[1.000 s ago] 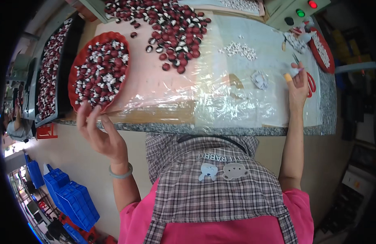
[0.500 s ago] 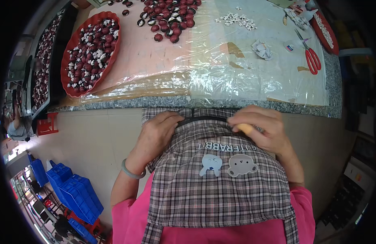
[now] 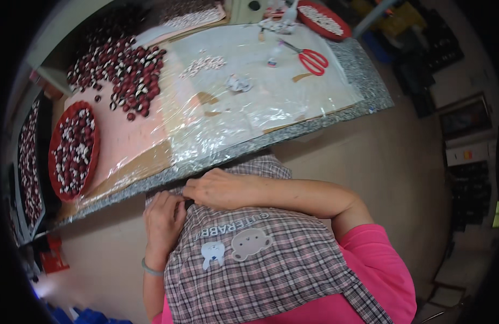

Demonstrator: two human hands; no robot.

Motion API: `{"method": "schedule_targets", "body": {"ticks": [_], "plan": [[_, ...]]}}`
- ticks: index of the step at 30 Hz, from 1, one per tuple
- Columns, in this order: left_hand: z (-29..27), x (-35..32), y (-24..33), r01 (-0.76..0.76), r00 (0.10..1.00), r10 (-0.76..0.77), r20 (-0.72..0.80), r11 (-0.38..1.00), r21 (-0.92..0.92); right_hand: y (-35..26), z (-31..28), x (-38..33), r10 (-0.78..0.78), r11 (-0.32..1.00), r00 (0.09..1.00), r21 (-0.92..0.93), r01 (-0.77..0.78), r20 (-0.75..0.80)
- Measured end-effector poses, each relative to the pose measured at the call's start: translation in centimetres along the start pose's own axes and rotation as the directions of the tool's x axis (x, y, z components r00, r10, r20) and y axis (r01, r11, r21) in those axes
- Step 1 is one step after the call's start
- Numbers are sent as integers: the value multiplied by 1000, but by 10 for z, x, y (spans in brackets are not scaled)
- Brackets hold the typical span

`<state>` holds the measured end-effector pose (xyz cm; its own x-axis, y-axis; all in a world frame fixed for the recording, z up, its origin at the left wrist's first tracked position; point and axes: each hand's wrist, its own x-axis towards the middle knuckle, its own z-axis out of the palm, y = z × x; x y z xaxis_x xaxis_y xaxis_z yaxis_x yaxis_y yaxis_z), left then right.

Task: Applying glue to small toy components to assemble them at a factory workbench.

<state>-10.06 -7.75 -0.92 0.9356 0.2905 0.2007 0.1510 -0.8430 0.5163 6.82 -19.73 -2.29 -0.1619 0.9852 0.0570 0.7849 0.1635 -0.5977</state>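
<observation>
I am wearing a plaid apron (image 3: 282, 275) with a rabbit and a bear patch on its front. At its waist, close to the table edge, both hands meet by a dark trim. My left hand (image 3: 163, 218), with a grey band round the wrist, has its fingers curled at the left part of this trim, gripping the cloth. Reaching across my front, my right hand (image 3: 219, 189) is closed, its fingertips pinching at the apron right beside the left hand. The back of the right hand hides its thumb and whatever may lie under its palm.
On the film-covered table (image 3: 206, 129) lie a heap of dark red and white round pieces (image 3: 138, 81), small white bits (image 3: 206, 65), crumpled paper (image 3: 238, 83) and red-handled scissors (image 3: 313, 61). A red basket (image 3: 96, 162) of pieces stands left, a red dish (image 3: 344, 33) far right.
My right hand has crossed leftward to my left hand; the yellow-orange thing at its thumb no longer shows. My view has turned, so the table now slants and the scissors sit farther left.
</observation>
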Motion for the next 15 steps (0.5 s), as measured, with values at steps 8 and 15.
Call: {"method": "schedule_targets", "body": {"ticks": [8,15], "plan": [[-5,-6,8,-165,978,175,-109,982,93,-7,-9,-9,-48,998,993,-39,44,-106],[-2,-5,7,-88,996,87,-24,995,-38,-6,-3,-16,-168,966,964,-229,119,-204]]}}
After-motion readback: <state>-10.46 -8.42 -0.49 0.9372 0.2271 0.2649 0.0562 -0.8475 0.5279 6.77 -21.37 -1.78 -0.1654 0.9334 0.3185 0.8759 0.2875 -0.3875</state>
